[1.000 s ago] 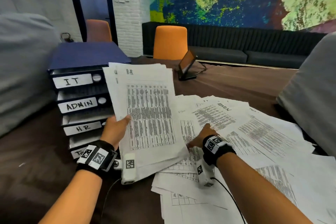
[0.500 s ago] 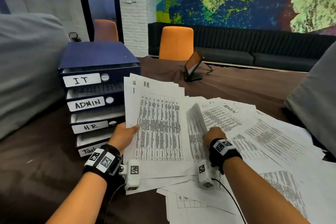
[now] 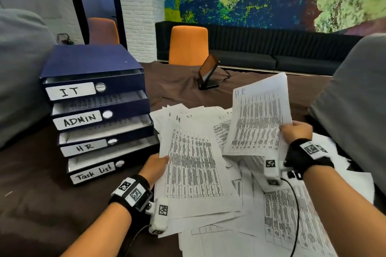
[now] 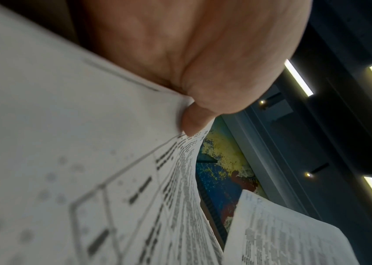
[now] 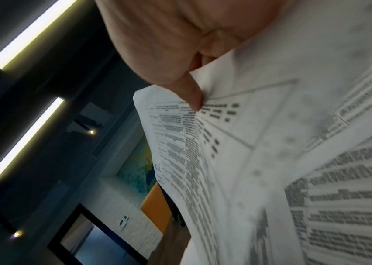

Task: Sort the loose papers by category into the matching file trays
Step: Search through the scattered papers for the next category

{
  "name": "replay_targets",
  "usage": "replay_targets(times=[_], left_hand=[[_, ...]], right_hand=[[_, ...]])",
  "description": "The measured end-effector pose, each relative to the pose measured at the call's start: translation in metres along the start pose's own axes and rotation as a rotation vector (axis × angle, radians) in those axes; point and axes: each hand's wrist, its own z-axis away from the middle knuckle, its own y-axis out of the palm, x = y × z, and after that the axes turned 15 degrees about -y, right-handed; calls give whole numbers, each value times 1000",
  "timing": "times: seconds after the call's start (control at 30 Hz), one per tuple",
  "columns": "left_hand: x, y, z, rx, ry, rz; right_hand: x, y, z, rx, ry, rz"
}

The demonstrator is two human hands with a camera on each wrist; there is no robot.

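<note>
A blue stack of file trays (image 3: 94, 64) stands at the left, labelled IT, ADMIN, HR (image 3: 83, 148) and Task list from top to bottom. My left hand (image 3: 155, 166) grips the left edge of a sheaf of printed HR sheets (image 3: 192, 165), thumb on top (image 4: 194, 122). My right hand (image 3: 296, 131) pinches the right edge of a single sheet marked H.R (image 3: 259, 119) and holds it lifted above the pile; in the right wrist view the thumb (image 5: 192, 96) presses that sheet (image 5: 180, 143). Loose papers (image 3: 282, 215) cover the table to the right.
A dark brown table (image 3: 31, 183) carries everything. A small tilted screen on a stand (image 3: 207, 73) sits behind the papers. Orange chairs (image 3: 189, 46) and a dark sofa lie beyond. Grey cushioned shapes flank both sides of the view.
My right hand has picked a sheet marked H.R off the pile and raised it to the right. The sheaf in my left hand has sunk lower and flatter.
</note>
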Motion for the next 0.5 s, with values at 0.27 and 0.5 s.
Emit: replay_targets(times=[0.27, 0.5], left_hand=[[-3, 7, -1, -6, 4, 107], [-3, 10, -4, 5, -5, 292]], right_hand=[[14, 16, 37, 221, 82, -346], [18, 71, 127, 540, -19, -184]])
